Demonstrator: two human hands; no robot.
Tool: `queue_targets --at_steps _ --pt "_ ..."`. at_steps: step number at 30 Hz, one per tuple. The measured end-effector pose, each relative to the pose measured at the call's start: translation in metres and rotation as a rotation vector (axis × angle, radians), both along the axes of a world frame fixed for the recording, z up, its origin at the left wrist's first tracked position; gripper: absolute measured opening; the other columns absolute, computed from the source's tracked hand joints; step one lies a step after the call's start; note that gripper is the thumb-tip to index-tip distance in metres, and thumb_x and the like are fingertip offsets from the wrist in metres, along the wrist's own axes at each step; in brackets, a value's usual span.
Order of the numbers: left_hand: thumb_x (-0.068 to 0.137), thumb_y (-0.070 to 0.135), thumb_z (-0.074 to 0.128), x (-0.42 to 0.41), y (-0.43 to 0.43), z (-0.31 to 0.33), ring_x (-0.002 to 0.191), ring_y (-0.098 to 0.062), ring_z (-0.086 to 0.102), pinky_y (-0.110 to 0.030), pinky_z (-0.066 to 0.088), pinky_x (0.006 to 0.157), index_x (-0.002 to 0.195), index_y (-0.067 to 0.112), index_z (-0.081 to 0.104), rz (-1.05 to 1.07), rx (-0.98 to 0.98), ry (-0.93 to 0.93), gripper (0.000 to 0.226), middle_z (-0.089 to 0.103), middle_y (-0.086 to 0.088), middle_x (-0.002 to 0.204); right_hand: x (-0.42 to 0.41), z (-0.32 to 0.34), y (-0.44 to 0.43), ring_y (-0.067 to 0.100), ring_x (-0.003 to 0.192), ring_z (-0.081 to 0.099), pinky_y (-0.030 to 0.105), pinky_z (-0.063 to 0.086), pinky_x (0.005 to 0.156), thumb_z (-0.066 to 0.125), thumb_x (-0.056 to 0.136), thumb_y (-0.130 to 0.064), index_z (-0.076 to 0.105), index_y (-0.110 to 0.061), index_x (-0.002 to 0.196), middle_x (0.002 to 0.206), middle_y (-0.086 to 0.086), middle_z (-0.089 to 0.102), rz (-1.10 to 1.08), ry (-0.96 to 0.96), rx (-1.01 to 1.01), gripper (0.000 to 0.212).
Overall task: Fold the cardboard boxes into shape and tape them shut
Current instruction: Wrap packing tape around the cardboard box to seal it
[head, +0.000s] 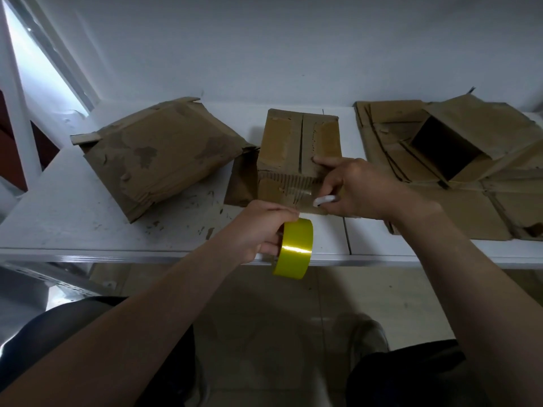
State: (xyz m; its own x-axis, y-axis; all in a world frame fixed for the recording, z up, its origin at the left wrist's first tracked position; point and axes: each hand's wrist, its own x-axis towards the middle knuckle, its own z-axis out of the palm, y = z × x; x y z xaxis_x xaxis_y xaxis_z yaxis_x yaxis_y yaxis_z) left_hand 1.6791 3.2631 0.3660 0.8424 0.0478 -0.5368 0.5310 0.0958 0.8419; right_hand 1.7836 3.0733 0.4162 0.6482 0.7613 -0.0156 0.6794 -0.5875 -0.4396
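We should pull the tape taut from the roll (293,251) and press it flat over the seam before cutting. Our left hand (258,227) grips the roll. Our right hand (361,186) pins the box (299,139) at frame centre on the surface (88,218), its fingers (333,183) curled round a white thing (324,199). The box looks brown, worn and scarred by old tape.

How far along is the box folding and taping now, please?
Done: the left box looks folded shut. In hand: the left hand grips the tape roll, its strip pulled across the middle box, while the right hand presses it, holding a small white object. Left: the open box and flattened cardboard on the right.
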Motion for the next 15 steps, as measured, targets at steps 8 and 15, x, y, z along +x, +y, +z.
queue_targets --at_steps 8,15 --pt "0.095 0.023 0.070 -0.008 0.007 0.003 0.082 -0.019 0.077 -0.033 0.061 0.060 0.117 0.016 0.070 -0.050 0.050 0.001 0.023 0.075 -0.008 0.104 -0.006 0.007 -0.018 0.020 0.097 0.048 0.034 0.043 0.075 0.082 0.082 -0.025 0.080 -0.022 0.096 0.092 -0.006 0.069 0.055 -0.252 0.208 0.015" --pt "0.097 0.025 0.066 -0.011 0.012 0.014 0.090 -0.024 0.074 -0.031 0.061 0.060 0.104 0.024 0.073 0.009 0.259 -0.137 0.009 0.069 -0.006 0.112 -0.016 -0.039 -0.049 -0.001 0.067 0.056 0.023 0.043 0.063 0.081 0.084 -0.028 0.069 -0.037 0.085 0.085 -0.016 0.067 -0.159 0.018 -0.098 0.015"
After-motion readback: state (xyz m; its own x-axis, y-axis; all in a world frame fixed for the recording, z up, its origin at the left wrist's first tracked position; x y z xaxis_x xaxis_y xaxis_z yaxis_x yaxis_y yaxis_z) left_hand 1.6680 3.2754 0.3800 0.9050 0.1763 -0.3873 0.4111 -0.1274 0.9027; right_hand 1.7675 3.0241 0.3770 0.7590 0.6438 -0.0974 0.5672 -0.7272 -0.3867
